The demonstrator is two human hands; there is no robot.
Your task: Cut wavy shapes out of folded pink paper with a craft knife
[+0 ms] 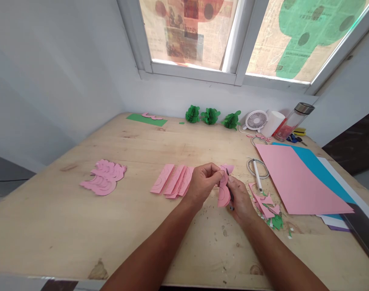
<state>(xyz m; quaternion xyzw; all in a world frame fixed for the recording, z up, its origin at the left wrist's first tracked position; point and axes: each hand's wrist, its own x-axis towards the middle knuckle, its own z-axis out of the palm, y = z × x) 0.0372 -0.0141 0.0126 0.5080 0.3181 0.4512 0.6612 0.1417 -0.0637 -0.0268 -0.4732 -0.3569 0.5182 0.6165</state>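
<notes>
My left hand (206, 180) pinches the upper left edge of a pink paper piece (223, 193) with scalloped edges and a drawn curve. Dark-handled scissors (231, 196) are wrapped in my right hand (240, 198), their dark tip showing at the paper's upper part. Left of my hands lie pink paper strips (162, 178) with curves drawn on them, partly behind my left hand. Farther left is a pile of cut pink scalloped pieces (104, 178). Pink and green scraps (266, 205) lie to the right of my right hand.
A white pen (257, 176) rests by a coiled cable. Pink sheets (299, 182) lie over blue and white ones at the right. Green paper shapes (210, 116), a small fan (256, 120) and a glass bottle (293, 123) stand along the back. A green strip (146, 120) lies back left.
</notes>
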